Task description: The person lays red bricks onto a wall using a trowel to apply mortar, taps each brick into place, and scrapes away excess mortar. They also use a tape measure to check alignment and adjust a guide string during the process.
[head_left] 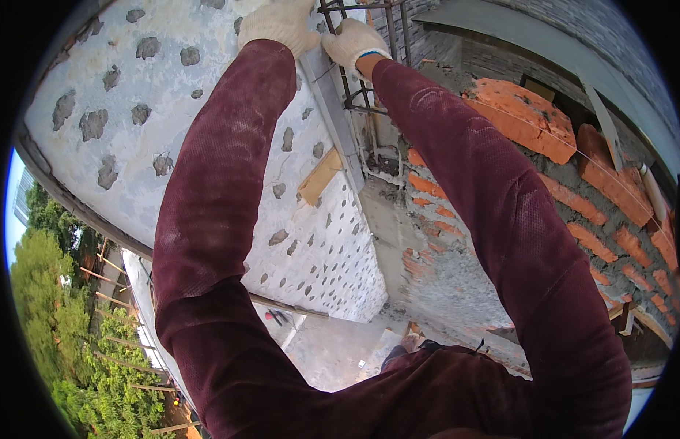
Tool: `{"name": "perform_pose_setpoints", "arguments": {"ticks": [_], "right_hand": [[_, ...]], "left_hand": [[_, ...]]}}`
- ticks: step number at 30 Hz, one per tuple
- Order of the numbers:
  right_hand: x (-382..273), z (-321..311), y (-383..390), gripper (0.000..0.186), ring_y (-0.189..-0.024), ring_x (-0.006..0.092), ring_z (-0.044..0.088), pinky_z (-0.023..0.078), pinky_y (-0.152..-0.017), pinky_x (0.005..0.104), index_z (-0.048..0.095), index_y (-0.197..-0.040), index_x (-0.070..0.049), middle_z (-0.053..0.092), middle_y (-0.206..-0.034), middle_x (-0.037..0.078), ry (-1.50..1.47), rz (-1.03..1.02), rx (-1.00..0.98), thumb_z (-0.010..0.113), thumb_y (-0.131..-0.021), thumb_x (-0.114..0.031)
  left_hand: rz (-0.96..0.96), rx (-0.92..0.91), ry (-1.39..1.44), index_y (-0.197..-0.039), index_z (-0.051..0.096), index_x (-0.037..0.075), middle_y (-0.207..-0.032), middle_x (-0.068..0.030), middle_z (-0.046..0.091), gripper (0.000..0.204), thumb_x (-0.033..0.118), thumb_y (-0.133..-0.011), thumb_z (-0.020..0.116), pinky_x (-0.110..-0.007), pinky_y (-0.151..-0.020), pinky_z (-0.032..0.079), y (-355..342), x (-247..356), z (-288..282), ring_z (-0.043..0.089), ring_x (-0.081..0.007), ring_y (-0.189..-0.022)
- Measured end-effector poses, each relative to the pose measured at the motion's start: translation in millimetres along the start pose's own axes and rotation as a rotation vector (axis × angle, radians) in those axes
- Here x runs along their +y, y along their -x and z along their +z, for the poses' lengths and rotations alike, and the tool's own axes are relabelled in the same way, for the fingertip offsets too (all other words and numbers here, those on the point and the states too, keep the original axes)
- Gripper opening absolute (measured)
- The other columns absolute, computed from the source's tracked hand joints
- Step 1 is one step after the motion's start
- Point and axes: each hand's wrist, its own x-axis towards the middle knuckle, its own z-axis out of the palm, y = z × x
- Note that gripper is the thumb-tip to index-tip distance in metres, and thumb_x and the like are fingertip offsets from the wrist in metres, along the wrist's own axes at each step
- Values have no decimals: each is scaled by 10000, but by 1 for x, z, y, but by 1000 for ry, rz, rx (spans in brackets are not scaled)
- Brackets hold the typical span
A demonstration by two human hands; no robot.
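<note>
Both my arms reach up to the top of the picture in dark red sleeves. My left hand (pixel 280 28), in a cream knit glove, lies against the pitted white wall (pixel 208 95) near its edge. Its fingers are mostly hidden beyond the frame. My right hand (pixel 354 45), in a matching glove with a blue cuff line, is beside the upright rebar cage (pixel 358 99). Its fingers look curled, but what they hold is hidden. Below and between the hands, a long grey strip (pixel 331 110) runs down the wall's edge.
A short wooden piece (pixel 319 176) sits against the white wall. To the right rises rough brickwork (pixel 574 197) with loose orange bricks (pixel 523 117) on top and a thin string line across. Far below are a concrete floor (pixel 333 351) and, at left, poles and trees (pixel 55 314).
</note>
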Motion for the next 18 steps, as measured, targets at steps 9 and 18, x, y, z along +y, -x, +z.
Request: {"name": "perform_pose_setpoints", "arguments": {"ticks": [9, 18], "right_hand": [[32, 3, -48, 331, -934, 354, 752, 589, -858, 428, 746, -1018, 26, 761, -996, 212, 432, -134, -313, 691, -848, -253], [-17, -24, 18, 308, -835, 270, 757, 598, -775, 373, 752, -931, -54, 763, -890, 127, 493, -116, -302, 741, -897, -360]], "left_hand": [[-6, -17, -12, -1259, 653, 185, -942, -171, 753, 528, 330, -760, 749, -488, -810, 572, -9, 16, -15, 739, -369, -925], [-77, -103, -61, -1284, 649, 205, -974, -177, 754, 527, 331, -780, 734, -497, -840, 570, 6, 11, -18, 735, -372, -970]]}}
